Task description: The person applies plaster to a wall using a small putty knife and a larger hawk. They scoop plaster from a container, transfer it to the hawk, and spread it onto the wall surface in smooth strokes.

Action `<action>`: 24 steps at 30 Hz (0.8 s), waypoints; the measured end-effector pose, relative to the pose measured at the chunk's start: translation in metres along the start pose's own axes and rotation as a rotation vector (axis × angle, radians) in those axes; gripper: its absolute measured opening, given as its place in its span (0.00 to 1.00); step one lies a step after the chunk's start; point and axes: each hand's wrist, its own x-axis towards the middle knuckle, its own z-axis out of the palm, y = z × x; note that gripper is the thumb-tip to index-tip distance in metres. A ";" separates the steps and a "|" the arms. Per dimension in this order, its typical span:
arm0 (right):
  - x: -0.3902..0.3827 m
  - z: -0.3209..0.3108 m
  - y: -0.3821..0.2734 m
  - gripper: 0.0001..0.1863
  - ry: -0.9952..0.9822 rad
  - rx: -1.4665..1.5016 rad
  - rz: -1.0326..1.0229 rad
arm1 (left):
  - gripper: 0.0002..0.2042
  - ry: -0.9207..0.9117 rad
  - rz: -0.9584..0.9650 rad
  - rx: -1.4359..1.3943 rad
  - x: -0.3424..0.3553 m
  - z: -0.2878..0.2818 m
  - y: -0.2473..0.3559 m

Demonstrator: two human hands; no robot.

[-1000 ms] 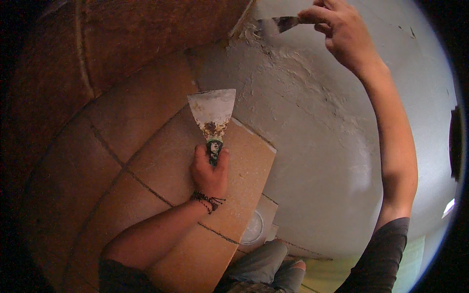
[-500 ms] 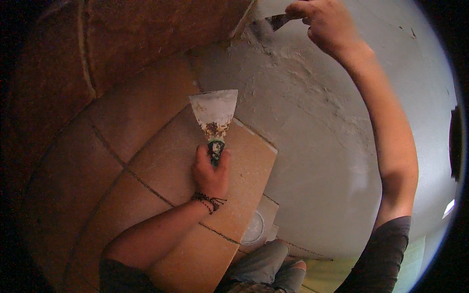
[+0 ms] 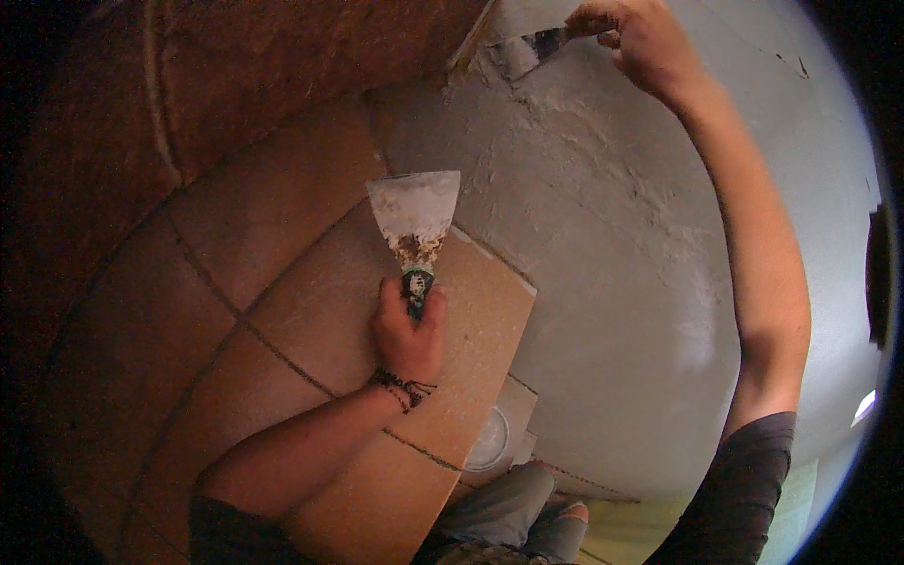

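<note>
My left hand (image 3: 409, 331) is closed round the dark handle of a wide putty knife (image 3: 414, 215). Its flared blade points away from me, smeared with whitish filler and rust-brown patches. High on the right, my right hand (image 3: 648, 45) grips a smaller putty knife (image 3: 532, 52) by its end. That blade lies against the grey wall (image 3: 621, 311), close to the corner beside the brown surface. Rough ridges of grey plaster (image 3: 584, 132) run across the wall below it. Whether the small blade carries filler is hard to make out.
Large orange-brown tiles (image 3: 292, 311) with dark joints spread along the left and below. A dark brown panel (image 3: 311, 56) rises at the upper left. Near my knees, a round whitish lid or bucket top (image 3: 488, 441) shows beside the tile edge.
My right hand and the small putty knife have shifted slightly to the right along the wall. The left hand with the wide putty knife has barely moved.
</note>
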 end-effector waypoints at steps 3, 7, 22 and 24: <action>0.013 -0.008 0.012 0.12 -0.085 0.107 0.079 | 0.11 0.008 0.021 0.000 0.000 0.000 -0.002; 0.019 -0.030 0.016 0.14 -0.077 0.138 0.081 | 0.11 0.003 0.017 0.077 -0.001 -0.002 0.005; 0.011 0.000 -0.003 0.09 -0.029 0.015 -0.030 | 0.13 0.008 0.022 0.032 -0.001 -0.002 0.005; 0.010 -0.015 -0.007 0.09 -0.007 -0.046 -0.052 | 0.13 0.002 -0.001 0.028 0.000 -0.002 0.004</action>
